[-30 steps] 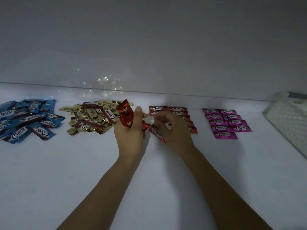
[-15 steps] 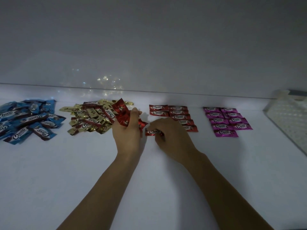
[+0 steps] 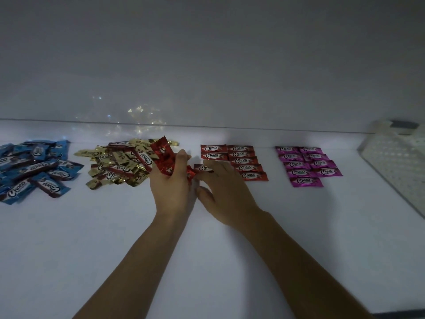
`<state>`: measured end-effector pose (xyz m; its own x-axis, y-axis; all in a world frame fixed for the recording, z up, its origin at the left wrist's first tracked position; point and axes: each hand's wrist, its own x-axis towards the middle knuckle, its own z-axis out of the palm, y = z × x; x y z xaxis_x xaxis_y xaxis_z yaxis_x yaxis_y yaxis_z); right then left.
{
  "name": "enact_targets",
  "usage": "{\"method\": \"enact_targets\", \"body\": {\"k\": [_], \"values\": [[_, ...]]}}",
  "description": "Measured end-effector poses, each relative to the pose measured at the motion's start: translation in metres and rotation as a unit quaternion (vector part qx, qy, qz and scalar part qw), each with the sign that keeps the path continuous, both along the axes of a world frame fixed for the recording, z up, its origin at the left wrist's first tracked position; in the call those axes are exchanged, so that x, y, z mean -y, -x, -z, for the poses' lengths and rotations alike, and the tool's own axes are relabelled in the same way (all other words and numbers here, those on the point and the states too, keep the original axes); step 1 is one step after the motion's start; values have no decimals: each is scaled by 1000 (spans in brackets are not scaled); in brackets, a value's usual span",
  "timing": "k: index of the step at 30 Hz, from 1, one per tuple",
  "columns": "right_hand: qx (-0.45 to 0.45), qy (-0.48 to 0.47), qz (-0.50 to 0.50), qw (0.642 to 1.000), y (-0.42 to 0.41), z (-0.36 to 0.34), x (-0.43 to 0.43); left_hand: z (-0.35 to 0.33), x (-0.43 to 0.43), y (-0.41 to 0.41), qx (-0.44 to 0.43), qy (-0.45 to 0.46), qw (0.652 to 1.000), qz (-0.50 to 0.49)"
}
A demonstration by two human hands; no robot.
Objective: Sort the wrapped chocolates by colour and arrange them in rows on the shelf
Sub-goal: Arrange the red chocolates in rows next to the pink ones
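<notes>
Head camera: the left hand (image 3: 171,192) clutches a bunch of red chocolates (image 3: 166,161) just left of the red rows (image 3: 243,161) on the shelf (image 3: 299,226). The right hand (image 3: 225,194) rests relaxed fingers on a single red chocolate (image 3: 202,168) at those rows' left edge (gold heap (image 3: 119,164) further left, pink rows (image 3: 308,164) right).

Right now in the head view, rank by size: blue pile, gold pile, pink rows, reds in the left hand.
1. Gold pile and blue pile: alike; blue runs off frame.
2. Pink rows.
3. Reds in the left hand.
</notes>
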<state>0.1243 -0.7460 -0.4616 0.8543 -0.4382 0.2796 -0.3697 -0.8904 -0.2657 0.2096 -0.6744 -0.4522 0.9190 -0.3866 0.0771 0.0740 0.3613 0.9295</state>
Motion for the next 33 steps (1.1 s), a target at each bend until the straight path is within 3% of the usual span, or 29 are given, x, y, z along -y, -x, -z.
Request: {"method": "enact_targets", "body": {"k": [16,19,21,22,24,26,29,33], "values": [[-1,24,58,998,-2,11,9,-5,-3,7,47,-53,997,23],[32,16,51,998,-3,14,13,-2,-2,6,84,-85,992,39],[116,-36,58,991,-4,8,14,0,-3,6,96,-101,988,62],[183,-96,63,976,-3,1,14,-1,-3,6,93,-104,987,80],[291,-295,36,909,3,-21,9,-3,-4,8,89,-118,981,128],[304,-457,-27,836,8,-35,8,-4,-7,9,114,-150,966,179],[280,-493,-63,822,8,-35,5,-5,-7,11,152,-174,949,215],[341,-513,21,788,9,-31,12,-6,-5,11,154,-157,954,202]]}}
